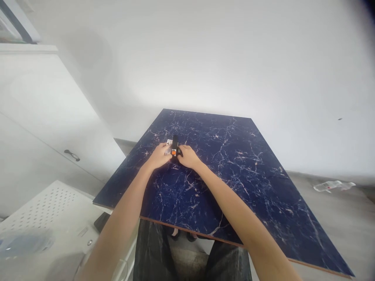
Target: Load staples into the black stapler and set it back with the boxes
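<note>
Position of the black object [175, 139]: between the two hands, left of the centre of the blue marbled tabletop [222, 168], in its far half. The long axis runs near to far, roughly square to the line joining the hands. The left hand [159, 157] lies at its left side and the right hand [189, 157] at its right side; neither is clearly nearer. From the right hand's grip, the body of the object extends to the left and toward the far edge.

Grip, left: thumb and fingers are bent about a small printed piece [169, 142], with the thumb beside the black object. Grip, right: the fingers are curled on the right side of the black object, at a dark curved part [180, 151]. (Undersides of both grips are hidden, so finger contact there cannot be confirmed.)

Appearance: the object is narrow and dark, with a straight far end. Its near portion carries an orange patch [174, 152] bordered by white marks, too small to read. The printed piece is pale with dark figures and projects past the left fingers toward the far side.
</note>
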